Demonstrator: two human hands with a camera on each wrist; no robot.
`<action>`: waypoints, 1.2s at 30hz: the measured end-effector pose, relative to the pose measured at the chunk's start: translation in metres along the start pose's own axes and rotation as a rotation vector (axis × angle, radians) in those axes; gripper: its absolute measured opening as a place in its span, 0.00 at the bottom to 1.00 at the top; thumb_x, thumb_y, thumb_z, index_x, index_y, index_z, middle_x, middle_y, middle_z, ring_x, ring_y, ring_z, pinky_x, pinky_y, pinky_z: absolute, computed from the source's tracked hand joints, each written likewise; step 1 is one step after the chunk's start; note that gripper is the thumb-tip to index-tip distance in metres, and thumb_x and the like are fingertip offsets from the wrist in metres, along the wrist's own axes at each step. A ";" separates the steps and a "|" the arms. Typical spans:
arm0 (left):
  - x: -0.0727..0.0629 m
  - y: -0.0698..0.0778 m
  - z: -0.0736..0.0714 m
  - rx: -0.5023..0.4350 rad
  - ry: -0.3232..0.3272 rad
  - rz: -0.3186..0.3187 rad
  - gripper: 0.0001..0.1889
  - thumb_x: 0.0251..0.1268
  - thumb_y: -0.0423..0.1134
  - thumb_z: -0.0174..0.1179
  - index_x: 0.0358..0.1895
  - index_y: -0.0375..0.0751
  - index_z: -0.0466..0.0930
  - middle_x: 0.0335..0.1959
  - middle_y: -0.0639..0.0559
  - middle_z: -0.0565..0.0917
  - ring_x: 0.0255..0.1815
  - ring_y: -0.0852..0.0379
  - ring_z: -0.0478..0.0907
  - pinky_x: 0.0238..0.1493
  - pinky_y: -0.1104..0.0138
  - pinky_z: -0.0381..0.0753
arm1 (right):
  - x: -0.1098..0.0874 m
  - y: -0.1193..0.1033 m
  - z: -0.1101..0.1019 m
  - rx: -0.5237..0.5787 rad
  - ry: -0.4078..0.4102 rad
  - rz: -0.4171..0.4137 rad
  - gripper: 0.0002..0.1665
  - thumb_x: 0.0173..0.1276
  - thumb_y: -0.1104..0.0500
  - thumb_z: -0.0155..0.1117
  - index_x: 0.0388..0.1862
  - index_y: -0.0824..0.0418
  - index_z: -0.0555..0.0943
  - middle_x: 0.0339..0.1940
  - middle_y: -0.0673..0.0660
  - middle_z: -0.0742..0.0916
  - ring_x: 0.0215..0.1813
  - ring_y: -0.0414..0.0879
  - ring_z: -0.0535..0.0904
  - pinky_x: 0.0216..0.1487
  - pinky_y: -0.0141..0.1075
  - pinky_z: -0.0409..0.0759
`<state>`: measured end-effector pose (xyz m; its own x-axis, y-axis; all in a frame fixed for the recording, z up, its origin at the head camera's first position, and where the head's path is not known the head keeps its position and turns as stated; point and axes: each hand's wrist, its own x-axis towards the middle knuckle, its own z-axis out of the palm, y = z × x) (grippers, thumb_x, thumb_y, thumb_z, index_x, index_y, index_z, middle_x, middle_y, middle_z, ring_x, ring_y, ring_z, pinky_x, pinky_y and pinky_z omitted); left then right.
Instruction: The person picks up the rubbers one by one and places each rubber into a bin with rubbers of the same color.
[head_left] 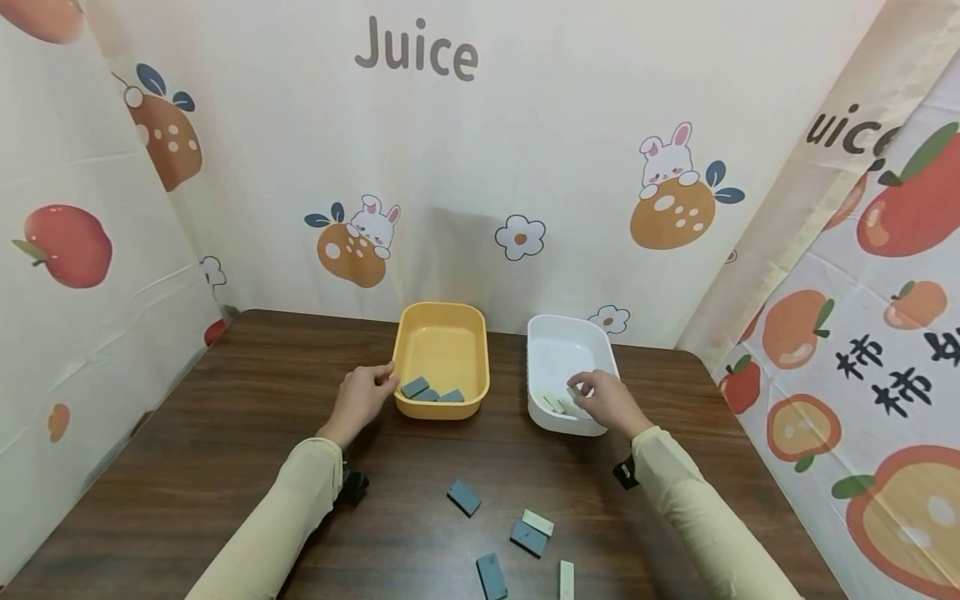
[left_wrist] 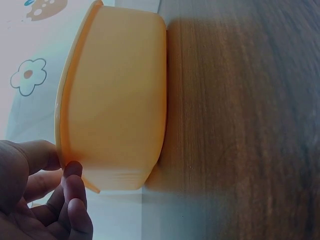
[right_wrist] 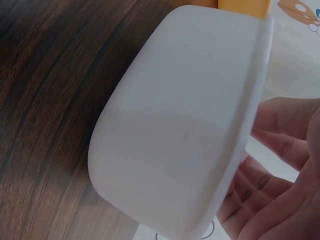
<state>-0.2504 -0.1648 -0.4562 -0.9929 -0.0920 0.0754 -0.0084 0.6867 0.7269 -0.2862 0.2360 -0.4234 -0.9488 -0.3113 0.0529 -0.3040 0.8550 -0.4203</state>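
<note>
My left hand (head_left: pixel 362 402) pinches the left rim of a yellow plastic bin (head_left: pixel 442 310); in the left wrist view, fingers (left_wrist: pixel 73 187) curl at the rim's outer side. Several blue-grey blocks (head_left: pixel 415 387) lie in the bin's near end. My right hand (head_left: pixel 609 402) reaches over the near right rim of a white plastic bin (head_left: pixel 564 423). Between its thumb and fingertips it pinches a small block (head_left: pixel 574 389), mostly covered by the fingers. Pale green blocks (head_left: pixel 553 404) lie beneath it in the bin. In the right wrist view the white wall hides the fingertips.
On the dark wooden table (head_left: pixel 300 367), nearer me, lie a blue-grey block (head_left: pixel 464 497), another blue-grey block (head_left: pixel 528 539) against a pale green block (head_left: pixel 537 522), a blue-grey block (head_left: pixel 491 576) and a pale green block (head_left: pixel 566 580). A printed curtain (head_left: pixel 465 150) hangs behind.
</note>
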 end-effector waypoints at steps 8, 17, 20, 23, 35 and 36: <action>0.002 0.001 0.001 0.008 0.005 0.016 0.22 0.70 0.40 0.57 0.63 0.37 0.76 0.44 0.42 0.86 0.28 0.55 0.71 0.30 0.67 0.69 | 0.010 0.010 0.004 -0.022 -0.047 0.057 0.14 0.62 0.65 0.62 0.46 0.64 0.85 0.33 0.60 0.83 0.35 0.49 0.75 0.35 0.38 0.73; 0.002 0.002 0.000 0.001 0.011 0.010 0.22 0.69 0.41 0.57 0.63 0.38 0.76 0.43 0.43 0.87 0.26 0.54 0.70 0.30 0.67 0.69 | 0.015 0.009 0.008 -0.069 -0.067 0.084 0.14 0.60 0.66 0.61 0.45 0.65 0.85 0.32 0.60 0.86 0.34 0.49 0.78 0.34 0.39 0.75; 0.001 0.002 0.000 0.000 0.015 0.005 0.22 0.69 0.41 0.57 0.63 0.38 0.76 0.44 0.43 0.87 0.27 0.54 0.70 0.30 0.67 0.69 | 0.017 0.009 0.009 -0.097 -0.071 0.092 0.15 0.59 0.67 0.60 0.44 0.65 0.86 0.29 0.59 0.86 0.32 0.48 0.78 0.33 0.37 0.74; 0.001 0.002 0.000 0.002 0.011 0.000 0.22 0.70 0.42 0.57 0.63 0.38 0.76 0.46 0.42 0.87 0.29 0.54 0.71 0.31 0.67 0.70 | 0.019 0.010 0.011 -0.110 -0.088 0.120 0.16 0.58 0.68 0.58 0.44 0.64 0.86 0.28 0.59 0.85 0.31 0.48 0.77 0.32 0.37 0.73; 0.000 0.001 0.001 -0.001 0.000 -0.005 0.22 0.70 0.42 0.57 0.64 0.37 0.75 0.48 0.41 0.86 0.29 0.54 0.71 0.31 0.67 0.70 | 0.023 0.015 0.017 -0.129 -0.143 0.166 0.16 0.57 0.66 0.58 0.43 0.64 0.86 0.43 0.65 0.87 0.39 0.54 0.76 0.44 0.45 0.76; 0.000 0.001 0.001 -0.002 -0.001 -0.008 0.22 0.70 0.41 0.57 0.64 0.37 0.75 0.48 0.41 0.86 0.29 0.54 0.71 0.31 0.67 0.70 | 0.023 0.015 0.017 -0.129 -0.153 0.167 0.15 0.58 0.66 0.59 0.43 0.64 0.86 0.44 0.65 0.87 0.39 0.54 0.76 0.44 0.45 0.75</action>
<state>-0.2508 -0.1637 -0.4562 -0.9930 -0.0965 0.0688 -0.0161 0.6847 0.7286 -0.3113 0.2341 -0.4442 -0.9657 -0.2123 -0.1497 -0.1619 0.9425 -0.2924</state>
